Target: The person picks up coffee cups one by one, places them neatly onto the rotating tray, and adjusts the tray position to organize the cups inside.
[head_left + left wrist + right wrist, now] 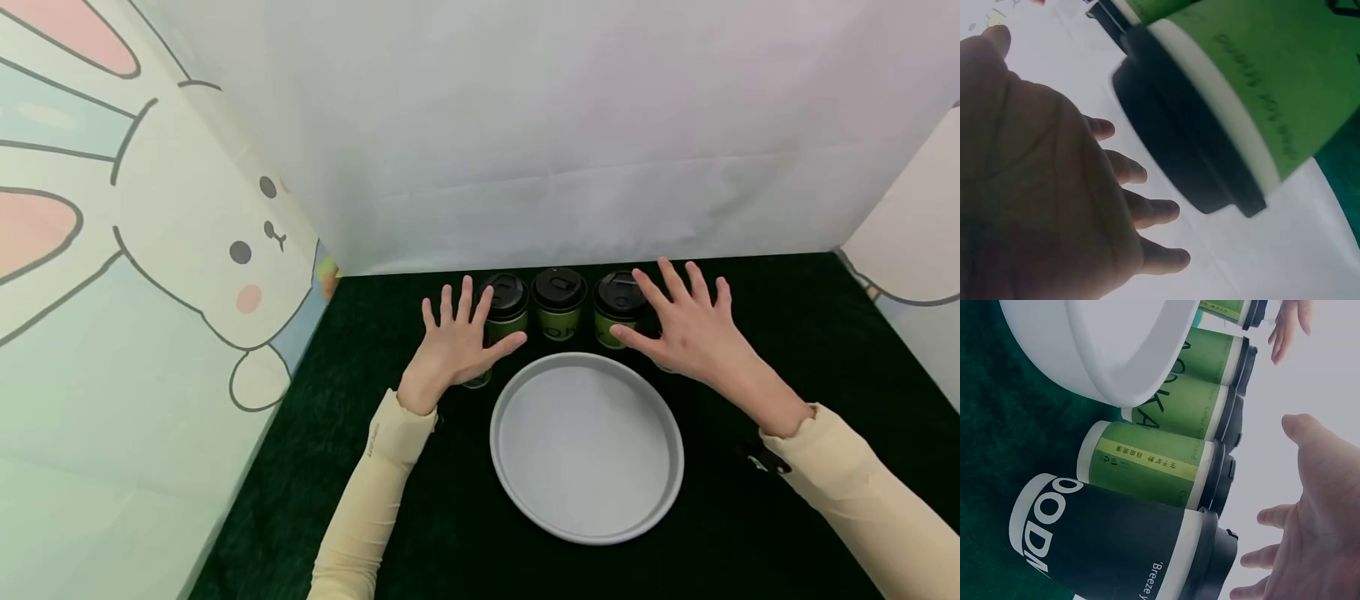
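My left hand (453,350) is held with fingers spread above the left end of a row of lidded paper cups. It holds nothing, and a green cup (1272,69) with a black lid stands beside it in the left wrist view. Fingers spread too, my right hand (693,337) hovers over the row's right end. Below it a black cup (1110,531) with white lettering shows in the right wrist view, mostly hidden in the head view. Between the hands are green cups with black lids: a left one (507,308), a middle one (558,308) and a right one (615,325).
A round, light grey pan (585,450) with a low rim lies in front of the cups. Dark green cloth (787,333) covers the table. A white backdrop (562,125) rises behind, and a rabbit-patterned panel (172,250) stands at the left.
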`<state>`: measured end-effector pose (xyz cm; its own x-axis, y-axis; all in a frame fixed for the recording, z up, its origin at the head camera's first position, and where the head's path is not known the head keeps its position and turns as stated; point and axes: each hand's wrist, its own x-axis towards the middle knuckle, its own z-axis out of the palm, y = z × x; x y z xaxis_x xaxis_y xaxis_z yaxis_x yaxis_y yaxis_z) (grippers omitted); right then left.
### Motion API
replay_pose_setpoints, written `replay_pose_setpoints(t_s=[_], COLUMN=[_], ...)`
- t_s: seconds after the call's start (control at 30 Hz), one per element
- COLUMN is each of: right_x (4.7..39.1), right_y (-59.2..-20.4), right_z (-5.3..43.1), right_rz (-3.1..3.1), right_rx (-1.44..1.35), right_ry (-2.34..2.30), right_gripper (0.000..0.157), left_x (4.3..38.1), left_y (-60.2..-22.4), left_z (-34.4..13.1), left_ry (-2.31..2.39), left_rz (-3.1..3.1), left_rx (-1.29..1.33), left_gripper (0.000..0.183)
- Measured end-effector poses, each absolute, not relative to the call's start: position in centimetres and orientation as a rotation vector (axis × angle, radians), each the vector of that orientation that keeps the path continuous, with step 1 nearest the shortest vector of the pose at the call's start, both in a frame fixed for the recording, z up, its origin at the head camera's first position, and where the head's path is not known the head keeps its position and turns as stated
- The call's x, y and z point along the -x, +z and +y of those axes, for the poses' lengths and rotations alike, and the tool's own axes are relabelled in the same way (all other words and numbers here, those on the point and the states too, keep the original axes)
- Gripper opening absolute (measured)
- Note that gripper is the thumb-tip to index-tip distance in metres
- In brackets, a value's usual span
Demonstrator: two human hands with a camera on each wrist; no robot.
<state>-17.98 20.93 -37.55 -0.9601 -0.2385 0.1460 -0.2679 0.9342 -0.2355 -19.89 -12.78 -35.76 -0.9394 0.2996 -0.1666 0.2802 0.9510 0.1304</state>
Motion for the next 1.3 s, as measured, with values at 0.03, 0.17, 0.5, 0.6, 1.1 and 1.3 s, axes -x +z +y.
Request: replay_pose_setpoints(t_s=[0.03,0.17,0.5,0.6,1.1,1.3], right_x=[18.0,18.0,17.8,17.6,17.3,17.0], right_y=[-37.5,-37.4,-37.6,-37.5,-37.3,-37.4], right_z=[21.0,21.1,21.3,21.3,21.3,21.3], right_rz=[-2.981,-2.999,-2.967,-2.955,-2.962,-2.948], right_rx=[-0.388,-0.384,-0.399,-0.402,-0.384,-0.397], right_ry=[0.387,0.395,0.384,0.381,0.387,0.395], right_gripper=[0.095,0.095,0.094,0.094,0.093,0.093], left_x=[20.0,20.3,20.7,20.7,20.0,19.6], left_y=[-35.9,-36.2,-36.6,-36.6,-36.5,-36.2], left_z=[-12.9,-13.4,-14.3,-14.4,-14.6,-14.7], left_ry=[0.157,0.167,0.145,0.142,0.145,0.125], left_rz=[2.918,2.912,2.874,2.848,2.857,2.838], left_rx=[-0.431,-0.410,-0.370,-0.361,-0.382,-0.425], left_gripper=[0.098,0.098,0.093,0.090,0.092,0.093])
